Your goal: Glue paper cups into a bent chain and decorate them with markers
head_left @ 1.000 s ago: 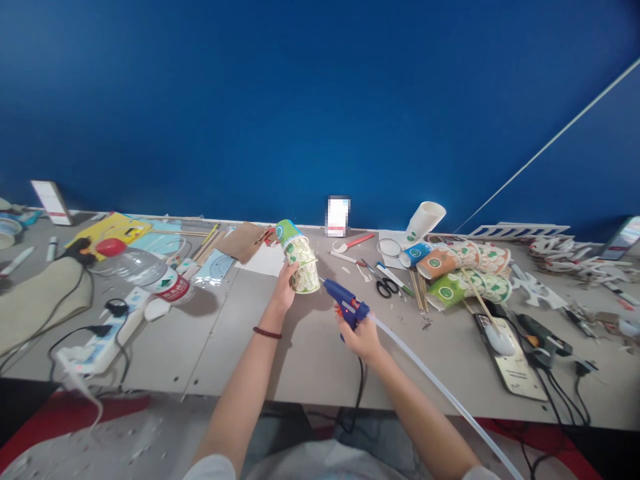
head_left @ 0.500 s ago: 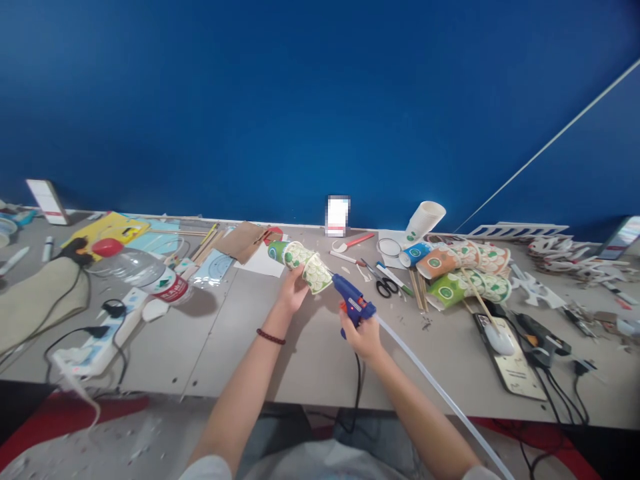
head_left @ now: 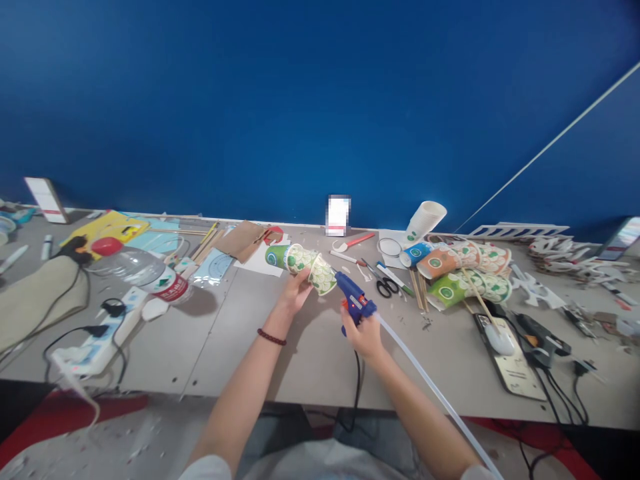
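My left hand [head_left: 296,297] grips a stack of green patterned paper cups [head_left: 300,263], held on its side above the grey table [head_left: 250,333], with the open end toward the right. My right hand [head_left: 364,333] is closed around the handle of a blue hot glue gun [head_left: 354,300]. Its nozzle points up-left and sits right at the rim of the nearest cup. A long clear glue stick [head_left: 430,390] trails from the back of the gun toward the lower right.
A pile of paper cups [head_left: 460,270] and wooden sticks lies to the right, with black scissors [head_left: 385,285] beside it. A water bottle [head_left: 143,270] and a power strip [head_left: 103,337] sit at the left. A phone [head_left: 510,367] and cables lie at the right.
The cup stack has tipped from nearly upright to lying sideways in my left hand. The glue gun has moved up and right, its nozzle now at the cup rim.
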The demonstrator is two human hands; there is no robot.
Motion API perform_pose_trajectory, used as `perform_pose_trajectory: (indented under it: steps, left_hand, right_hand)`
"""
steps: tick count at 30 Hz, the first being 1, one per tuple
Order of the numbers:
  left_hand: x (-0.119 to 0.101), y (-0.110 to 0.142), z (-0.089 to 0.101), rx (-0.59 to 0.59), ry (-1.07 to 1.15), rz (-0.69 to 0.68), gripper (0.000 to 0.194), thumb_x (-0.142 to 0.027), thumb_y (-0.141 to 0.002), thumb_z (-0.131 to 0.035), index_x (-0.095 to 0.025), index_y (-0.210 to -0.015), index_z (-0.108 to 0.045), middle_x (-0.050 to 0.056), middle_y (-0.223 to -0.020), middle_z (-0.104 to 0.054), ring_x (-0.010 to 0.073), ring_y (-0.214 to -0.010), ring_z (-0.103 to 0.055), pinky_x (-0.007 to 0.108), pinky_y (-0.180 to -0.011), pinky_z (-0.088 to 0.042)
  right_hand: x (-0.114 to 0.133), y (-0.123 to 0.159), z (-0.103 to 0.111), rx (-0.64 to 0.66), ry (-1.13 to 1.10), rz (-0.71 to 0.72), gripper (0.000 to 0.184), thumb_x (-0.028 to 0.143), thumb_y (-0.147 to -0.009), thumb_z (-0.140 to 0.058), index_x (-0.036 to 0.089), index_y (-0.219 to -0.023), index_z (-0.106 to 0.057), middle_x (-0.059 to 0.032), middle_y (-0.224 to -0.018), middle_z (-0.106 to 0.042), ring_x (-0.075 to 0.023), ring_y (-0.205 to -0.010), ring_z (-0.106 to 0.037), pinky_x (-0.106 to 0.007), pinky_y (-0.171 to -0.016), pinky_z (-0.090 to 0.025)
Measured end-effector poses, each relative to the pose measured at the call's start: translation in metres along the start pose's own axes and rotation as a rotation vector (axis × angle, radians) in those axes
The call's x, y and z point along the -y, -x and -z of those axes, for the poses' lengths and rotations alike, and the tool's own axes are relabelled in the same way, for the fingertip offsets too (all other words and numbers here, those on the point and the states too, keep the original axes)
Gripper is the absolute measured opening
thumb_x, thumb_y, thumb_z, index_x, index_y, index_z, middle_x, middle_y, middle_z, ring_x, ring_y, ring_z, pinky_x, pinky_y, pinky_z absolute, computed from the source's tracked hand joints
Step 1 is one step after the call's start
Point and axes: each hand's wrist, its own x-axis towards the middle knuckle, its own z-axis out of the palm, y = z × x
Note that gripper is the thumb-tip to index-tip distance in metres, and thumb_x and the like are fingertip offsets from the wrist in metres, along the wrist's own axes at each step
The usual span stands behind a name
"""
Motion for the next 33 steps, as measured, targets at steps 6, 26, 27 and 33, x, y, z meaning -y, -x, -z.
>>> perform_pose_trajectory:
  steps: [6, 26, 27, 33]
  left_hand:
    - [0.0008, -0.0003, 0.0007, 0.000, -0.011, 0.012, 0.064, -0.027, -0.059, -0.084, -0.022, -0.119, -0.060, 0.004, -0.100, -0.073, 0.0223, -0.098, -0.066, 0.039, -0.094, -0.047]
    - [-0.0006, -0.0014, 0.0032, -0.053, -0.017, 0.002, 0.060, -0.026, -0.057, -0.085, -0.021, -0.112, -0.063, 0.003, -0.096, -0.072, 0.0203, -0.094, -0.066, 0.038, -0.093, -0.046]
    - [-0.0008, -0.0013, 0.0032, -0.055, -0.020, 0.001, 0.059, -0.025, -0.057, -0.085, -0.021, -0.112, -0.063, 0.003, -0.095, -0.072, 0.0206, -0.095, -0.066, 0.038, -0.093, -0.046]
    - [-0.0027, -0.0018, 0.0043, -0.086, -0.054, -0.021, 0.059, -0.022, -0.056, -0.085, -0.021, -0.111, -0.063, 0.002, -0.095, -0.072, 0.0203, -0.095, -0.066, 0.038, -0.093, -0.045]
  right_hand:
    - [-0.0010, -0.0002, 0.0003, -0.023, 0.051, 0.046, 0.026, 0.035, -0.085, -0.051, 0.015, -0.086, -0.068, -0.0048, -0.065, -0.068, -0.0186, -0.060, -0.067, -0.029, -0.067, -0.056]
    - [-0.0021, 0.0015, -0.0013, -0.004, 0.069, 0.004, 0.029, 0.037, -0.084, -0.051, 0.014, -0.085, -0.068, -0.0063, -0.065, -0.070, -0.0198, -0.058, -0.068, -0.029, -0.065, -0.056]
    - [-0.0027, 0.0018, -0.0015, -0.002, 0.078, 0.002, 0.029, 0.038, -0.084, -0.051, 0.015, -0.085, -0.068, -0.0063, -0.065, -0.070, -0.0201, -0.058, -0.068, -0.029, -0.064, -0.055]
    - [-0.0026, 0.0015, -0.0013, 0.030, 0.099, -0.034, 0.031, 0.039, -0.084, -0.050, 0.014, -0.083, -0.068, -0.0046, -0.056, -0.066, -0.0188, -0.050, -0.064, -0.026, -0.056, -0.052]
